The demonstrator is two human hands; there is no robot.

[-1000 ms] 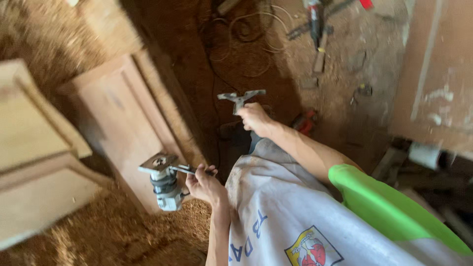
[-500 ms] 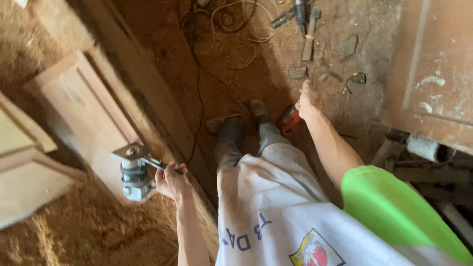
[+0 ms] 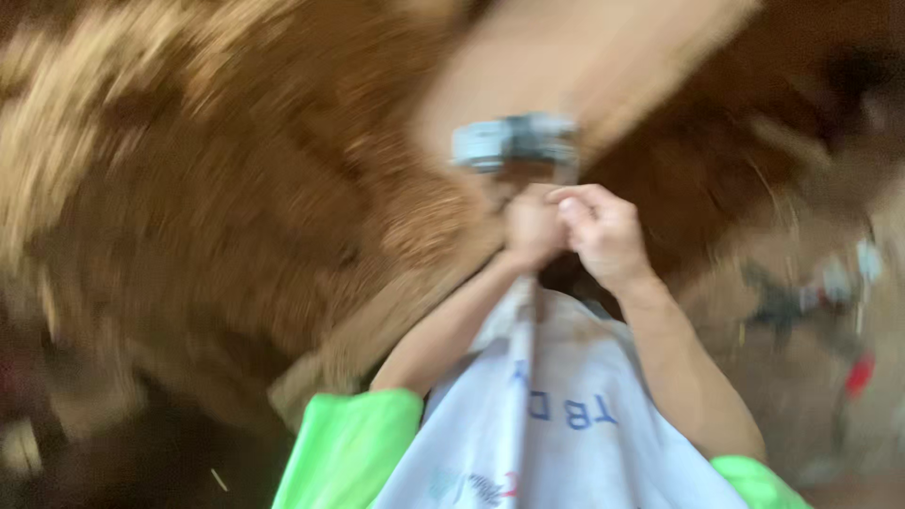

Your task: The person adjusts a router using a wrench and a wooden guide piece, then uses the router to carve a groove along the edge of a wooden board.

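The head view is heavily blurred. A grey metal tool [image 3: 514, 141] with a blocky head sits just above my two hands, which meet in the middle of the view. My left hand [image 3: 530, 231] is closed around the tool's handle from below. My right hand [image 3: 603, 236] presses against the left hand with its fingers curled at the same handle; the blur hides whether it grips. Both forearms come up from bright green sleeves [image 3: 349, 443].
A pale wooden panel [image 3: 584, 57] lies behind the tool. Sawdust [image 3: 236, 188] covers the ground to the left. A white cloth with blue lettering [image 3: 537, 434] covers my lap. Dark and red tools [image 3: 858, 372] lie blurred on the floor at right.
The view has swung round sharply and blurred. My right hand has come back from the floor tools and now meets my left hand at the grey tool's handle.
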